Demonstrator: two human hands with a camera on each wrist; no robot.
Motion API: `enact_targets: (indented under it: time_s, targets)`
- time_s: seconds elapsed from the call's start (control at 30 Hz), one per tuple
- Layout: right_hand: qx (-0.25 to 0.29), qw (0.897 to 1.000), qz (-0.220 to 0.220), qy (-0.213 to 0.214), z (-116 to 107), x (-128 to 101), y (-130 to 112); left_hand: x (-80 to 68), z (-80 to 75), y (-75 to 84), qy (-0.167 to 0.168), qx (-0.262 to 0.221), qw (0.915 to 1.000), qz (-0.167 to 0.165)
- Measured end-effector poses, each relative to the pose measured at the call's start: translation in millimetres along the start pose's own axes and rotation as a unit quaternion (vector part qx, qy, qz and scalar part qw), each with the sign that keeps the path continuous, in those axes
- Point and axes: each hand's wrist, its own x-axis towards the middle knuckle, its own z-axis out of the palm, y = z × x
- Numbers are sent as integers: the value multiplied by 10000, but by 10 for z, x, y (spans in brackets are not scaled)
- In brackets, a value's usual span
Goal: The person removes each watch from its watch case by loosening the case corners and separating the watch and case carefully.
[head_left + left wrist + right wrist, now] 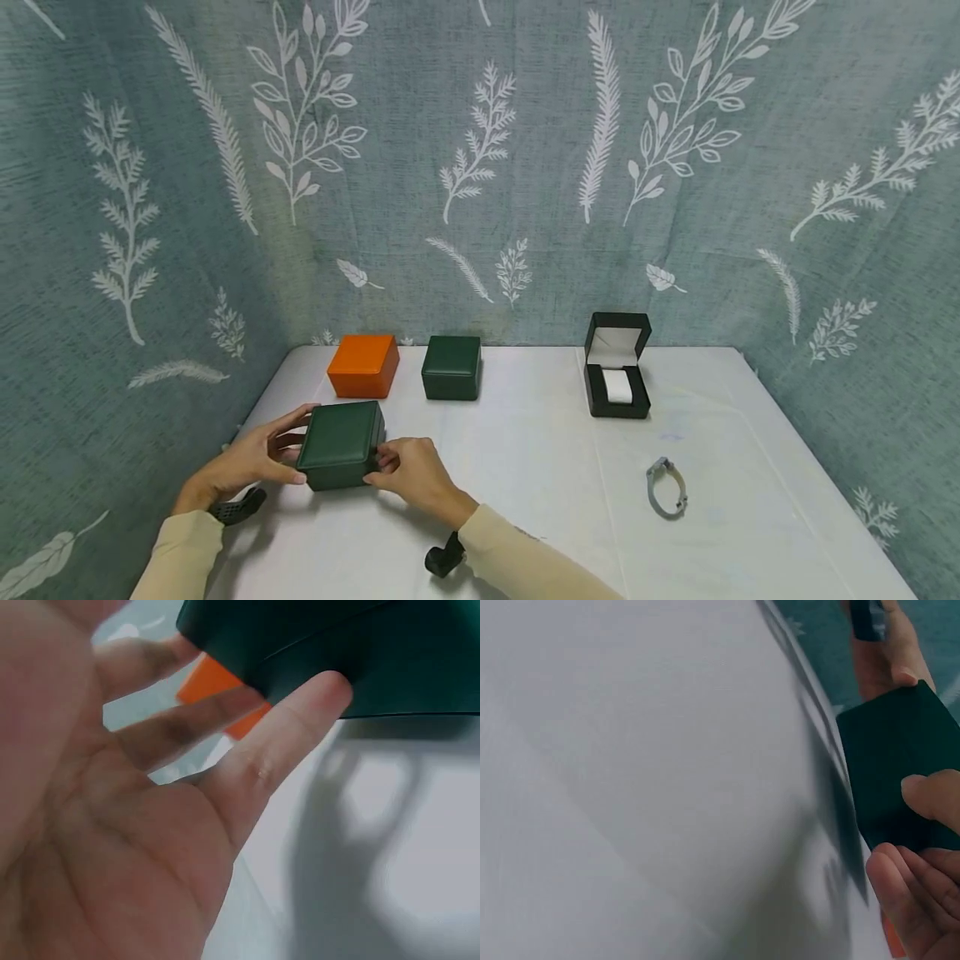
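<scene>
A dark green lidded box (339, 437) is held between both hands at the left of the table, its lid down. My left hand (247, 458) grips its left side, with the thumb at the near corner and the fingers spread toward the back. In the left wrist view the thumb (289, 727) presses the green box (427, 667), and a gap with shadow shows beneath it. The right hand (420, 475) pinches the right side. Thumb and fingers (907, 900) touch the box there in the right wrist view.
Behind stand an orange box (363, 367) and a second green box (452, 368), both with lids down. An open black watch box (618, 400) with a white cushion is farther right. A wristwatch (666, 487) lies nearer on the white table (540, 467). Patterned cloth (480, 167) surrounds the table.
</scene>
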Motion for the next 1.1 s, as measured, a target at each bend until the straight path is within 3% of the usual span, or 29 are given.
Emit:
enact_targets:
  time_s: [0.3, 0.73, 1.1]
  targets:
    - [6, 9999, 8, -127, -294, -92, 16, 98, 233, 173, 220, 175, 9995, 167]
    - [43, 9999, 161, 26, -712, -426, 134, 348, 634, 372, -137, -32, 9996, 234]
    - [-87, 9997, 210, 59, -1035, -669, 261, 568, 1000, 500, -117, 113, 9991, 383]
